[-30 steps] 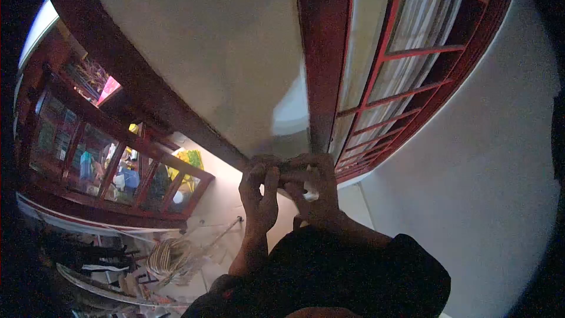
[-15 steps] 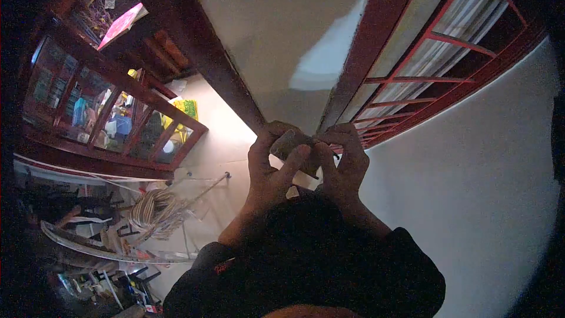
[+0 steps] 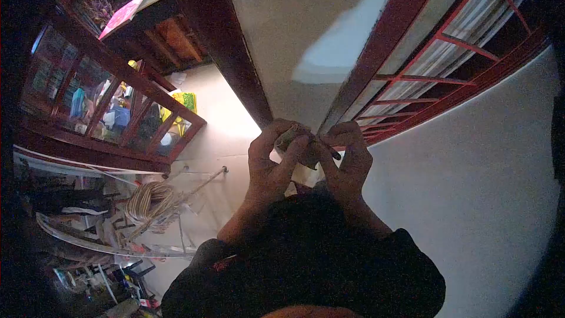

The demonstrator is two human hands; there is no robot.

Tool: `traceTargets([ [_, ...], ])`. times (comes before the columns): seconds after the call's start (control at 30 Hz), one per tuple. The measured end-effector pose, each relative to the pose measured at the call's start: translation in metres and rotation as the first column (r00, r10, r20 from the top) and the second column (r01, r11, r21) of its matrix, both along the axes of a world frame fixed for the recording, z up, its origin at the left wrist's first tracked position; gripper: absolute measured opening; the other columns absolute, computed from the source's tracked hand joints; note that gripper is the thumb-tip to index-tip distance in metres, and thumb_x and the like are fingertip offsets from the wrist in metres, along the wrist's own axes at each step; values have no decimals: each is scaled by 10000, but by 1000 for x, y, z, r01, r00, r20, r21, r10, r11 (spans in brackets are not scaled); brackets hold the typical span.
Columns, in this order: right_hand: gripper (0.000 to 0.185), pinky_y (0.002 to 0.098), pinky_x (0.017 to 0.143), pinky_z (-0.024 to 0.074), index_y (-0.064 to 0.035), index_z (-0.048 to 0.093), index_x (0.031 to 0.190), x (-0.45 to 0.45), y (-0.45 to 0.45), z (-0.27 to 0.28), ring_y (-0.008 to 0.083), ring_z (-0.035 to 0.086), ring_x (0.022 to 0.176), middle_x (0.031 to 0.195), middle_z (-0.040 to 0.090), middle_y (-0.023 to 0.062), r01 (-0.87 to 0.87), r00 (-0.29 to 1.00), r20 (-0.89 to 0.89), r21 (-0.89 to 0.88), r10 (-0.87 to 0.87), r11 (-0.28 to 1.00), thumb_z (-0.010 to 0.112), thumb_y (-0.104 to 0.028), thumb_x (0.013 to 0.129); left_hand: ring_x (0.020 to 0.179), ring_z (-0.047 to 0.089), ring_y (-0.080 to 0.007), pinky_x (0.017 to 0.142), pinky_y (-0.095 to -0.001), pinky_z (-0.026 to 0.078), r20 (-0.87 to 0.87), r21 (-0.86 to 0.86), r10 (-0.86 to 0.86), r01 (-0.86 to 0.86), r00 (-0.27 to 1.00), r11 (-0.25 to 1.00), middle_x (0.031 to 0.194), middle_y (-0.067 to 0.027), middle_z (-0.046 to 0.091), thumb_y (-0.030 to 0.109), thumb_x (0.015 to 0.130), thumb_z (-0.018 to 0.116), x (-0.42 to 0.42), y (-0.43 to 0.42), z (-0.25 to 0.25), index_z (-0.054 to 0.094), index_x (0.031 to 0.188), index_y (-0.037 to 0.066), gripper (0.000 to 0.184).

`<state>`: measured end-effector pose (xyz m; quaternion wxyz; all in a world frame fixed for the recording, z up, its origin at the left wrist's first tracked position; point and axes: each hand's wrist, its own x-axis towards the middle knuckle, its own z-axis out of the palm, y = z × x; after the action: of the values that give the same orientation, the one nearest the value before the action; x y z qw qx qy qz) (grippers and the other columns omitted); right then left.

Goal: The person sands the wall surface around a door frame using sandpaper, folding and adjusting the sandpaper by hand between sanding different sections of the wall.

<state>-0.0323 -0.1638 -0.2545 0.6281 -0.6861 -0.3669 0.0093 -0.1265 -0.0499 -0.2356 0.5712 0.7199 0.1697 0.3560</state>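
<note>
Close in front of my dark-clothed chest, both hands meet over a small, crumpled grey-brown piece (image 3: 292, 139), perhaps cloth; its kind is unclear in the dim light. My left hand (image 3: 268, 159) is closed, gripping the piece between thumb and fingers. At the piece's right edge, my right hand (image 3: 348, 162) is also closed, with thumb and forefinger pinching it. A small dark tip (image 3: 336, 155) shows beside the right thumb; what it belongs to is hidden. Below the hands a pale patch (image 3: 306, 175) is partly visible.
A glass-fronted dark red cabinet (image 3: 112, 103) stands at left, with a yellow-green bag (image 3: 186, 102) by it. Below are a coiled bundle of cord (image 3: 150, 203) and cluttered items. A red-framed window (image 3: 435, 62) is at upper right, above a pale wall (image 3: 459, 200).
The view has shifted slightly, so the surroundings sit a little differently. The grey-brown piece has turned a bit in my fingers, and the dark tip by my right thumb shows more.
</note>
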Motion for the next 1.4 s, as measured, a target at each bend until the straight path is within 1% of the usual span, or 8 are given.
traceTargets([
  [0.13, 202, 285, 792, 460, -25, 615, 944, 0, -1, 4, 175, 590, 895, 949, 593, 108, -54, 998, -16, 27, 54, 998, 711, 23, 774, 892, 646, -161, 805, -315, 502, -23, -41, -18, 17, 1000, 999, 947, -101, 687, 94, 897, 648, -4, 2, 4, 646, 1004, -5, 146],
  [0.3, 181, 310, 772, 486, -32, 633, 917, -4, -2, 4, 186, 620, 857, 904, 634, 108, 23, 998, 57, -26, -21, 999, 727, 8, 767, 892, 649, -162, 806, -315, 504, 19, -10, -28, 28, 999, 1000, 952, -104, 688, 85, 880, 666, -9, 3, 0, 653, 998, -6, 150],
  [0.5, 197, 325, 780, 495, -42, 649, 929, -4, -5, -2, 204, 635, 858, 905, 649, 98, 60, 978, 202, -26, -54, 998, 759, -26, 766, 894, 656, -168, 810, -319, 509, -35, 15, -17, 17, 999, 1000, 950, -106, 690, 78, 863, 685, -12, 2, 2, 667, 993, 0, 152],
  [0.6, 199, 320, 780, 497, -46, 654, 935, -6, -5, 4, 208, 635, 873, 898, 652, 90, 85, 975, 213, -84, -66, 993, 756, -14, 767, 890, 657, -167, 813, -319, 509, -39, -3, -24, 24, 999, 1000, 947, -106, 691, 71, 859, 688, -13, 2, 0, 673, 1000, 4, 156],
  [0.8, 196, 331, 784, 495, -49, 665, 938, -5, -8, -3, 205, 624, 875, 892, 665, 83, 61, 969, 242, -54, -46, 997, 754, -20, 765, 884, 661, -176, 807, -314, 504, -14, -70, -12, 11, 1000, 998, 925, -101, 693, 86, 831, 733, -13, 0, -1, 688, 968, 5, 165],
  [0.93, 192, 344, 780, 491, -48, 677, 927, -7, -7, -3, 218, 618, 852, 880, 666, 83, 109, 968, 226, 31, -114, 994, 752, -14, 753, 835, 643, -166, 743, -310, 482, 1, 14, 50, -50, 999, 999, 883, -89, 690, 102, 806, 764, -14, 1, -11, 690, 932, 17, 169],
  [1.07, 190, 352, 764, 479, -43, 682, 911, -7, -8, 4, 231, 604, 834, 865, 658, 88, 41, 963, 268, -10, -37, 999, 748, -7, 737, 782, 612, -154, 689, -303, 450, 29, 87, 63, -65, 998, 994, 840, -77, 677, 104, 786, 783, -15, 3, -9, 689, 900, 28, 166],
  [1.4, 195, 361, 744, 476, -46, 698, 895, -6, -8, -8, 232, 599, 823, 842, 659, 76, 118, 936, 330, 29, -121, 993, 766, 4, 719, 812, 636, -177, 745, -319, 491, -10, 17, 48, -48, 999, 999, 857, -90, 680, 134, 747, 820, -15, -5, -11, 682, 880, 20, 223],
])
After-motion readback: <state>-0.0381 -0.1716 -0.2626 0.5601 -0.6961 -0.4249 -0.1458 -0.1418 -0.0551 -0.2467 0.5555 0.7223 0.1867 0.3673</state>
